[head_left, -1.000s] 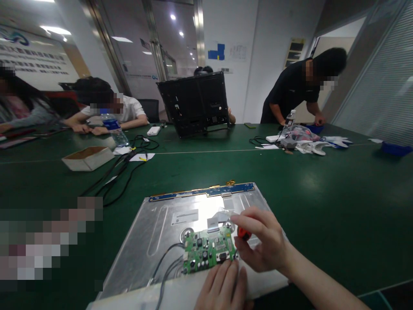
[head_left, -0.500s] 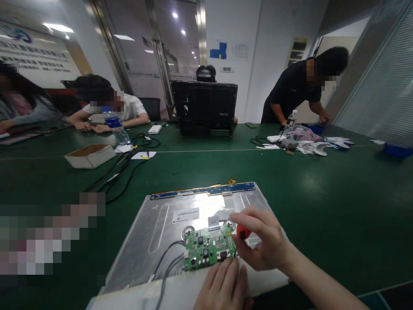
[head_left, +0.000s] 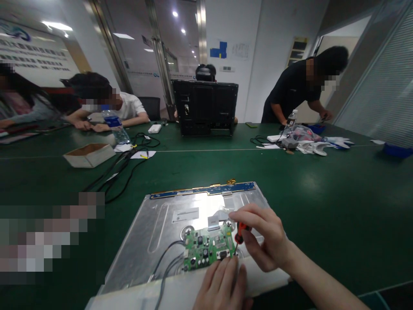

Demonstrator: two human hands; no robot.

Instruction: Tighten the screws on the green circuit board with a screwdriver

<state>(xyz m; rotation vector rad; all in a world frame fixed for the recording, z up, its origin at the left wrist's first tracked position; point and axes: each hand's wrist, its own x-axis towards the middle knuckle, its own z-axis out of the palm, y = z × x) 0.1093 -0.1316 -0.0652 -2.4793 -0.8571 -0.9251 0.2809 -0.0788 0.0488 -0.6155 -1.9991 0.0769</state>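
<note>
A small red and black screwdriver (head_left: 239, 234) stands nearly upright, its tip at the lower right corner of a green circuit board (head_left: 209, 243). My right hand (head_left: 266, 239) has its thumb and fingers around the screwdriver's handle. Lying along the board's lower edge, the fingers of my left hand (head_left: 222, 282) are stretched out and touch that edge near a connector. Beneath the board is a silvery metal panel (head_left: 161, 241), with a white strip (head_left: 135, 290) along its near side. Dark cables (head_left: 167, 262) run from the board's left side.
A blue narrow board (head_left: 203, 190) lines the panel's far edge. Farther off are an open box (head_left: 90, 157), black cables (head_left: 124, 165) and a water bottle (head_left: 115, 127). A black monitor housing (head_left: 206, 107) stands opposite. Gloves (head_left: 312, 147) lie at right; several people work around the table.
The screwdriver's handle has tilted, so its shaft now shows reaching the board's corner. My right thumb and fingers have shifted around the handle. My left hand stays almost still.
</note>
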